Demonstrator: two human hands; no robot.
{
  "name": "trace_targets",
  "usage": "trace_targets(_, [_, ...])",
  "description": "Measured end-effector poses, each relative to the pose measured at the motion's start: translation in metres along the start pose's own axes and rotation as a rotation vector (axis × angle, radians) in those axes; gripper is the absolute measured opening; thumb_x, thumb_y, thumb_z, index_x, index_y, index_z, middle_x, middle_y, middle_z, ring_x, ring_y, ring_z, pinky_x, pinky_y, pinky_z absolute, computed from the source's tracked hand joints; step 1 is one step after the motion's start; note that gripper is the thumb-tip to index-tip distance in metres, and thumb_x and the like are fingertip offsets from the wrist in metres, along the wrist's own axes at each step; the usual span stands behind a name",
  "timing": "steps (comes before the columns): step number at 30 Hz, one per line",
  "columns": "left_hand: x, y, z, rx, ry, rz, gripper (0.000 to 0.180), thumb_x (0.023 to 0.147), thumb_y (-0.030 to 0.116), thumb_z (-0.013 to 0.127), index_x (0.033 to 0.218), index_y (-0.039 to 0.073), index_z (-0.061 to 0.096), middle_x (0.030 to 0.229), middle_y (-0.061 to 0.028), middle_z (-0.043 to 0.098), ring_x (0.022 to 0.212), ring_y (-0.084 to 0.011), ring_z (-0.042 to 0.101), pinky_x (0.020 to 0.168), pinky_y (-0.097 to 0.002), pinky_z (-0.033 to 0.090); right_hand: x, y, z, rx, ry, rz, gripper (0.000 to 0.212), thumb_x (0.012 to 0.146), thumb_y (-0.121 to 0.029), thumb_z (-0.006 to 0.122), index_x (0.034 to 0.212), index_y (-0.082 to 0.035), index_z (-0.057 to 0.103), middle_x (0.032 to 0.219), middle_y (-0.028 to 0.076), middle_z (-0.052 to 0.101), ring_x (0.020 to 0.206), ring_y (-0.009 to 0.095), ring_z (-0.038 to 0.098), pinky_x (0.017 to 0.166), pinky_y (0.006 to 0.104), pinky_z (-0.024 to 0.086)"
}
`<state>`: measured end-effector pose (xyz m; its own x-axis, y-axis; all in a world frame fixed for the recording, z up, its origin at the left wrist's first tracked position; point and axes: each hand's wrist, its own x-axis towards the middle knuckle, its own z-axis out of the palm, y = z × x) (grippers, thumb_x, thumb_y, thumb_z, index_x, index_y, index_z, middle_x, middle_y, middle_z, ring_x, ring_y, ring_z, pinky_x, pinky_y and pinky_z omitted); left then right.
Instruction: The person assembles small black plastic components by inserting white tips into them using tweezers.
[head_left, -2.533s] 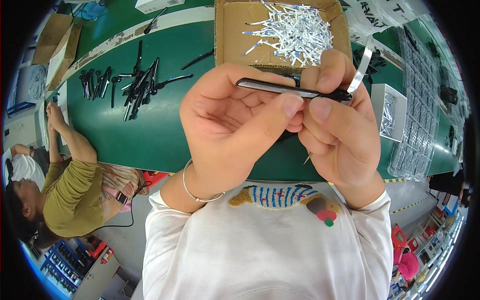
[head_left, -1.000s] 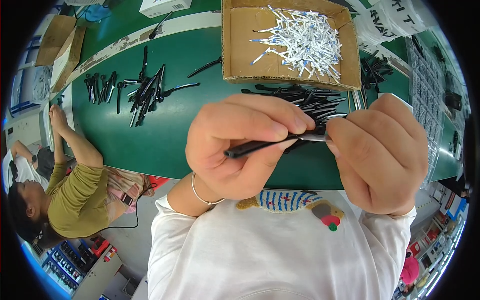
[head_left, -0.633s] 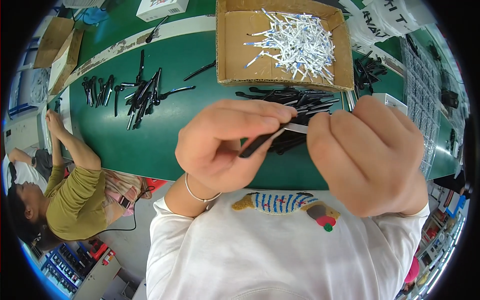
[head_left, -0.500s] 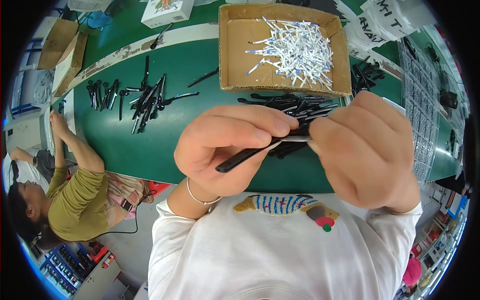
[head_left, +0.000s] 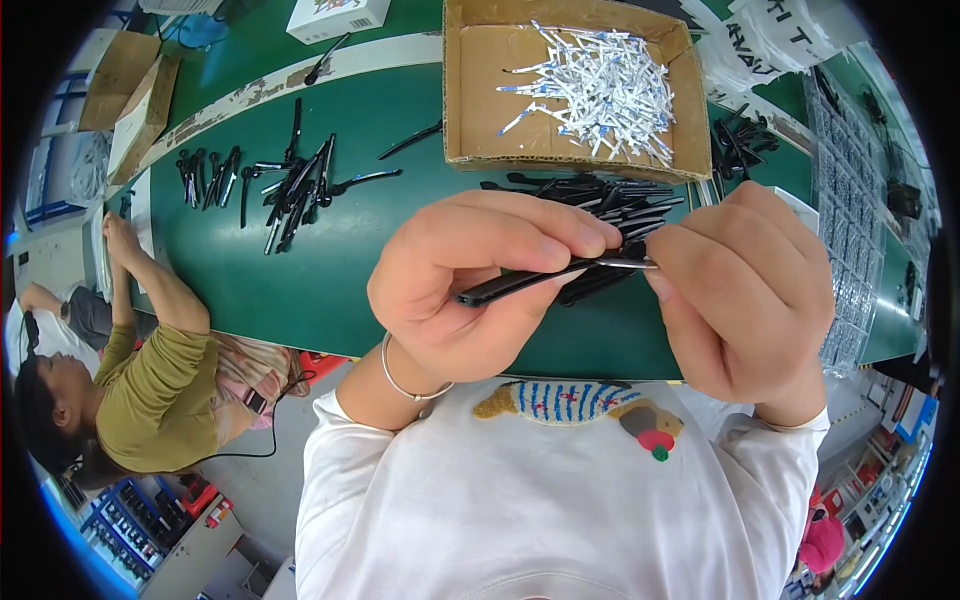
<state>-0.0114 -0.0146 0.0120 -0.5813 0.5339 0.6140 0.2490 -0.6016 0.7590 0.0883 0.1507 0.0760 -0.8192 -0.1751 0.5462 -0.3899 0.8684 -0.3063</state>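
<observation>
My left hand (head_left: 445, 270) pinches a slim black plastic part (head_left: 500, 288), long and slightly tilted, with its thicker end sticking out toward the lower left. A thin silvery metal piece (head_left: 630, 263) meets its far end, and the fingertips of my right hand (head_left: 745, 300) are closed on it. Whether it is a tool tip or belongs to the black part, I cannot tell. Just beyond my fingers lies a pile of similar black parts (head_left: 625, 205), partly hidden by my hands.
A cardboard box (head_left: 575, 167) full of narrow white and blue strips (head_left: 610, 95) stands beyond the pile. More black parts (head_left: 300, 195) lie left on the green table (head_left: 330, 300). A clear compartment tray (head_left: 850, 230) is at right. A co-worker (head_left: 155, 400) sits at left.
Both hands have shifted slightly to the right with the black part, which now lies flatter. My right fingertips have drawn a little away from the left ones.
</observation>
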Motion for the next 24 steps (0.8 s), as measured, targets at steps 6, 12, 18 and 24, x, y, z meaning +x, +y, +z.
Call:
trace_targets(6, [-0.001, 0.002, -0.004, 0.205, -0.099, 0.002, 0.023, 0.082, 0.000, 0.063, 0.095, 0.001, 0.045, 0.087, -0.0187, 0.060, 0.076, -0.0315, 0.065, 0.071, -0.0422, 0.056, 0.002, 0.003, -0.005, -0.078, -0.057, -0.106, 0.023, 0.054, -0.001, 0.066, 0.076, 0.003, 0.061, 0.067, 0.011, 0.055, 0.050, 0.023, 0.046, 0.042, 0.0296, 0.035])
trace_targets(12, [-0.003, 0.004, -0.005, 0.213, -0.130, -0.051, 0.022, 0.081, -0.003, 0.062, 0.096, 0.001, 0.046, 0.087, -0.0197, 0.061, 0.077, -0.0318, 0.065, 0.070, -0.0421, 0.056, 0.002, 0.007, -0.008, -0.081, -0.103, -0.165, 0.023, 0.054, -0.002, 0.066, 0.076, 0.003, 0.060, 0.067, 0.011, 0.055, 0.050, 0.023, 0.045, 0.042, 0.0300, 0.035])
trace_targets(18, [-0.004, 0.002, -0.001, -0.001, -0.010, -0.146, 0.022, 0.075, -0.011, 0.061, 0.094, -0.004, 0.052, 0.088, -0.0191, 0.062, 0.080, -0.0272, 0.065, 0.070, -0.0359, 0.055, 0.001, 0.007, -0.007, -0.045, -0.137, -0.088, 0.020, 0.056, 0.000, 0.064, 0.075, 0.003, 0.059, 0.067, 0.011, 0.055, 0.050, 0.023, 0.046, 0.043, 0.0307, 0.036])
trace_targets(24, [-0.002, 0.007, 0.007, -0.078, 0.104, -0.342, 0.023, 0.078, -0.007, 0.061, 0.094, -0.001, 0.047, 0.087, -0.0181, 0.060, 0.078, -0.0268, 0.065, 0.070, -0.0399, 0.057, 0.001, 0.011, -0.003, 0.118, -0.170, 0.027, 0.013, 0.059, 0.003, 0.061, 0.072, 0.002, 0.058, 0.066, 0.010, 0.056, 0.052, 0.024, 0.049, 0.046, 0.0302, 0.037])
